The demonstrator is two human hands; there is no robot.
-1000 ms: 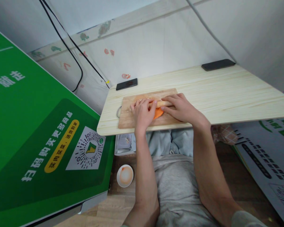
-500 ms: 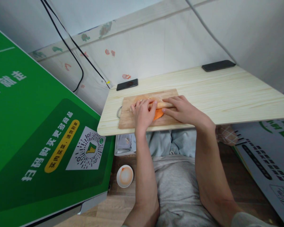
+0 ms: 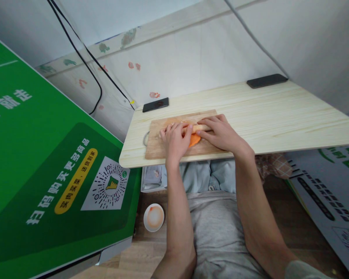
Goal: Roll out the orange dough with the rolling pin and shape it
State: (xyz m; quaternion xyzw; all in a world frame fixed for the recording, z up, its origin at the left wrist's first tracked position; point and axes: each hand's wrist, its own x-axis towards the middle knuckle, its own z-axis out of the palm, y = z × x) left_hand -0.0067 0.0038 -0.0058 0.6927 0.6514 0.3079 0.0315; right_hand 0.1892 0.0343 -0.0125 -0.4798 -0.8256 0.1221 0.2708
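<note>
Head view: left hand and right hand, fingers half open, are bearing on a rolling pin over orange dough. Board is apparently shielding the table.

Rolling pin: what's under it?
Orange dough shows along the near side of the rolling pin, on the cutting board. Directly underneath is hidden by the pin, the left hand and right hand.

Rolling pin only partly visible under left hand and right hand.
</note>
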